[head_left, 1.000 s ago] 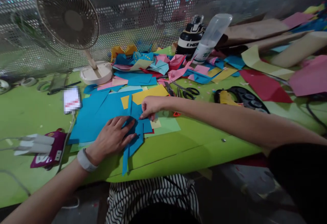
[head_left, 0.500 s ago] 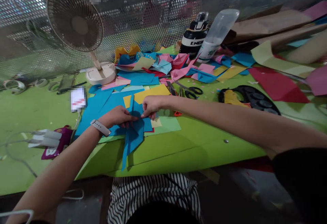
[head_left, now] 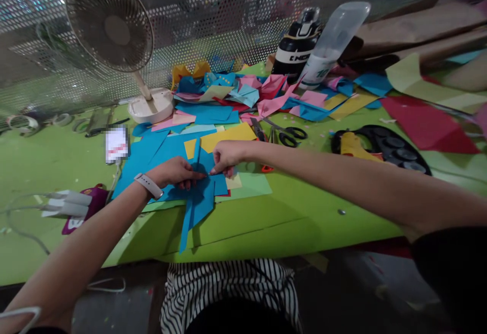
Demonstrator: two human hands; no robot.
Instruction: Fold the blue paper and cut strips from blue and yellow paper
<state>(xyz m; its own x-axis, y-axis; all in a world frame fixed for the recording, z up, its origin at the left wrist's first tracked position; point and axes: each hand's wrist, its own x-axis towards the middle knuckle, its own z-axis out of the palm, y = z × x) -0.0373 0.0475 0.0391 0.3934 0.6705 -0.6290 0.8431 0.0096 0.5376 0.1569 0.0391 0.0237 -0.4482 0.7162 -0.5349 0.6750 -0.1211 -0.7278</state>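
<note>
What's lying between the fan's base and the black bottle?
In the head view, a heap of coloured paper, mostly blue and pink, lies between the fan's base and the black bottle.

We see a dim scene with soft, diffuse light; no lamp shows. The green table [head_left: 243,242] is among the brightest surfaces, while the floor [head_left: 342,293] and black sleeve [head_left: 452,273] sink into near-black. Bluish-white specks glint through the mesh [head_left: 213,34], strongest at upper left; its upper right goes murky. Beneath the left hand [head_left: 183,172] we find shadow on the blue paper [head_left: 203,199], whose lower strip shades the table too. The clear bottle [head_left: 344,27] catches a pale sheen. Wide-angle stretch tilts the fan [head_left: 116,29], outer edges look soft, and coarse pixels mask the phone [head_left: 116,143].
</note>
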